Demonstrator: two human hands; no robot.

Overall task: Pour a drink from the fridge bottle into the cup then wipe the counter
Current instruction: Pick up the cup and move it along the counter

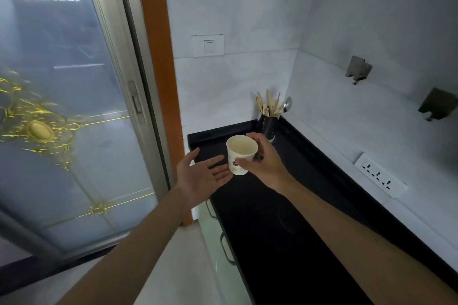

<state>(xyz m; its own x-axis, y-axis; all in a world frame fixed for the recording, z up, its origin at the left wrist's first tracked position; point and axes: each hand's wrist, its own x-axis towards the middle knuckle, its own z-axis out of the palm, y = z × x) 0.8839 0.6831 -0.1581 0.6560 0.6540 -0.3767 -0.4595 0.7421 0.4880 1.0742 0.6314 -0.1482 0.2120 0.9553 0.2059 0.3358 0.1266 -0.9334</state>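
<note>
White paper cup (241,155) with a small printed motif is sitting upright in your right hand (266,163), thumb in front, fingers wrapping behind, above the glossy black counter (267,230). Your left hand (198,176) is hovering palm-up and empty just beside it. Behind, a steel utensil holder (267,126) is standing in the corner, holding chopsticks.

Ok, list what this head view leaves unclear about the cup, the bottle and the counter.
- Fridge and bottle: neither is in the head view.
- Paper cup: held in the right hand; fingers cover part of its printed side, and the base faces away.
- Black counter: the near end is cut off by the bottom edge, and the forearms hide part of it. Any spill on the dark surface cannot be made out.
- Left hand: open and empty.
- Wiping cloth: none in view.
</note>
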